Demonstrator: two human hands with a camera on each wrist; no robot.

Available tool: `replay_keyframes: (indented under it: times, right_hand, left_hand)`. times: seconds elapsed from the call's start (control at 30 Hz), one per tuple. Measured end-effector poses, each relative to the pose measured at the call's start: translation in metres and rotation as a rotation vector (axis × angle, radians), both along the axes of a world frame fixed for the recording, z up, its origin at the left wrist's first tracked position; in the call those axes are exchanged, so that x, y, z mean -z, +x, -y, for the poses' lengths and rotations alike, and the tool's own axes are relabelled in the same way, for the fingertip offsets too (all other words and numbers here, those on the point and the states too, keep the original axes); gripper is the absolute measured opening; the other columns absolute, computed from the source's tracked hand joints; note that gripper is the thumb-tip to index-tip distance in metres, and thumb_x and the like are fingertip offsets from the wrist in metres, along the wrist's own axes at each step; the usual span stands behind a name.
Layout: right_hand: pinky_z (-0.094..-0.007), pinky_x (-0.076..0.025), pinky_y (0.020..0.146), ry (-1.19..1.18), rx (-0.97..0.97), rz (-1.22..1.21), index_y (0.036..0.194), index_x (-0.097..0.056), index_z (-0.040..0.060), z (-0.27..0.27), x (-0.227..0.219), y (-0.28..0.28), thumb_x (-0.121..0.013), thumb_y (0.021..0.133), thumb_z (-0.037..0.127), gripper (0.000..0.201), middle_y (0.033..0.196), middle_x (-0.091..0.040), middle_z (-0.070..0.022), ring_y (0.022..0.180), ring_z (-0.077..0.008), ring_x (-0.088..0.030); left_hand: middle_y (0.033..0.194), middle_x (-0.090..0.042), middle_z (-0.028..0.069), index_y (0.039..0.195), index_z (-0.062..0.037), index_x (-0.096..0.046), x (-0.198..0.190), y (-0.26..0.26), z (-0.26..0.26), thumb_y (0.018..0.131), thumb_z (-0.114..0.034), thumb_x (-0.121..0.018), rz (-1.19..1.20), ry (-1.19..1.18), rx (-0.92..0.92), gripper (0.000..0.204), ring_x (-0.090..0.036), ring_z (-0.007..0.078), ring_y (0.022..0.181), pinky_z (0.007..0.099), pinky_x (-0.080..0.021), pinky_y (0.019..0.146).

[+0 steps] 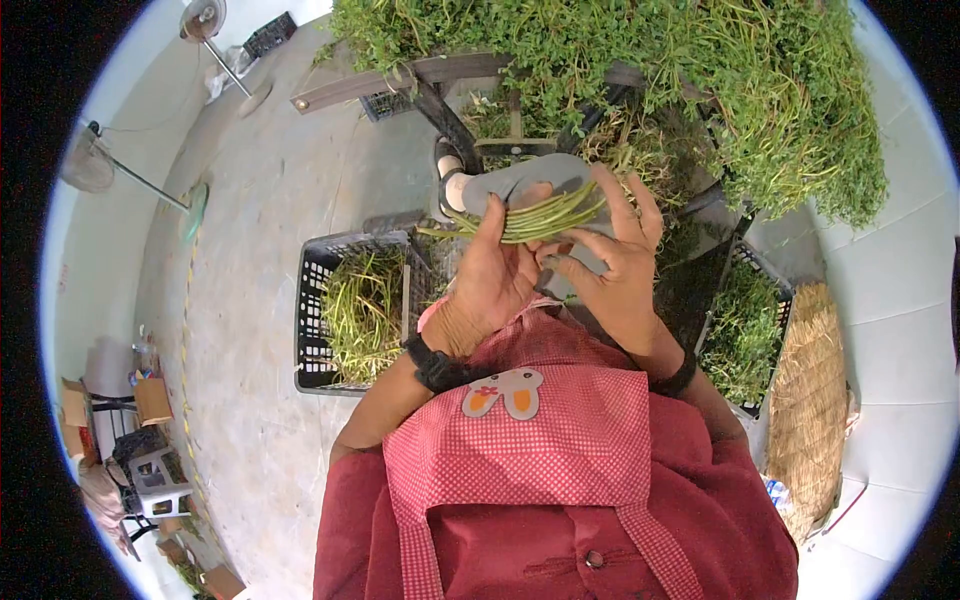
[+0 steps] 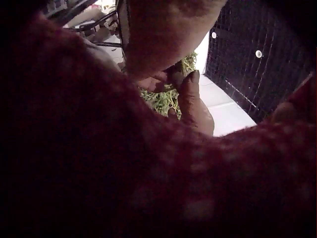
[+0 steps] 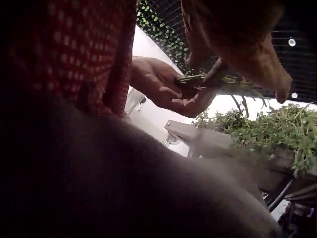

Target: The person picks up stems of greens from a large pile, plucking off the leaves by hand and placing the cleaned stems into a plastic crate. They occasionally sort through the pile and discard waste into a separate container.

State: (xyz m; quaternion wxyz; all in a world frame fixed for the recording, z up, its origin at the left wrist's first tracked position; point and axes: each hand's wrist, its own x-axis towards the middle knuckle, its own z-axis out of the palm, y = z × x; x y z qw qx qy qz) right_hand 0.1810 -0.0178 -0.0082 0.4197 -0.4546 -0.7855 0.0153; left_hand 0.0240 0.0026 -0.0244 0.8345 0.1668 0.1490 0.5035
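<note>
A slim bundle of green stems (image 1: 550,217) lies across my left hand (image 1: 492,275), in front of the apron. The left thumb bears on the near end of the bundle and the fingers curl beneath it. My right hand (image 1: 622,268) is beside the bundle's other end with its fingers spread. Its thumb and index finger come close to the left fingertips, and its other fingers reach up past the stem ends. In the right wrist view the stems (image 3: 195,78) run out of the left hand's grip under the right hand. Most of the left wrist view is dark cloth.
Leafy greens (image 1: 640,60) are heaped on a wooden-edged table (image 1: 450,68) ahead. A black crate (image 1: 312,300) of cut stems stands on the left floor, another crate of greens (image 1: 742,320) on the right. A straw mat (image 1: 812,400) lies beyond. Standing fans (image 1: 90,160) are far left.
</note>
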Motion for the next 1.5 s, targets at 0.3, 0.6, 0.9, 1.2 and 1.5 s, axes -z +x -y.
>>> replay_keyframes:
  times: [0.3,0.6,0.9,1.2,1.5]
  right_hand:
    - [-0.0461,-0.021,0.102,0.079,0.042,-0.041,0.079,-0.068,0.0068,-0.01,0.007,-0.005,-0.072,0.068,0.02,0.018,0.133,-0.041,-0.0115,0.125,-0.0363,-0.028]
    - [-0.0503,-0.017,0.103,0.178,-0.001,-0.025,0.082,-0.068,0.0136,0.005,-0.024,-0.006,-0.072,0.064,0.022,0.02,0.133,-0.041,-0.0119,0.126,-0.0368,-0.026]
    - [-0.0514,-0.018,0.103,0.131,-0.034,0.148,0.081,-0.069,0.014,-0.008,-0.002,-0.012,-0.07,0.066,0.024,0.018,0.13,-0.044,-0.0044,0.125,-0.0324,-0.028]
    - [-0.0469,-0.021,0.103,0.005,-0.106,0.1,0.079,-0.069,0.0117,-0.012,-0.001,-0.016,-0.069,0.067,0.022,0.016,0.122,-0.051,-0.004,0.122,-0.0294,-0.035]
    - [-0.044,-0.027,0.1,-0.112,-0.233,0.008,0.079,-0.068,0.0104,-0.018,0.003,-0.012,-0.068,0.068,0.017,0.013,0.12,-0.053,-0.0032,0.118,-0.0269,-0.04]
  left_hand:
    - [0.115,-0.055,0.0078,0.128,-0.0028,-0.042,0.017,0.002,-0.001,0.095,-0.045,-0.031,-0.005,0.168,0.045,0.054,-0.054,0.0148,0.093,0.0275,-0.045,0.081]
    - [0.116,-0.054,0.0123,0.13,-0.0048,-0.04,0.006,0.005,0.003,0.095,-0.045,-0.028,-0.012,0.063,0.036,0.055,-0.056,0.0203,0.1,0.0317,-0.048,0.079]
    - [0.118,-0.053,0.0089,0.127,-0.0109,-0.041,0.016,0.001,0.005,0.092,-0.05,-0.037,-0.24,0.011,0.106,0.054,-0.057,0.0234,0.1,0.0369,-0.05,0.083]
    - [0.112,-0.057,0.0054,0.123,-0.0112,-0.047,0.018,0.002,0.001,0.093,-0.042,-0.04,-0.154,-0.041,0.082,0.043,-0.061,0.0193,0.089,0.0345,-0.05,0.077]
    - [0.114,-0.055,0.0091,0.121,-0.0065,-0.047,0.021,0.003,-0.002,0.093,-0.034,-0.041,-0.192,-0.058,0.006,0.039,-0.054,0.0224,0.105,0.0377,-0.043,0.092]
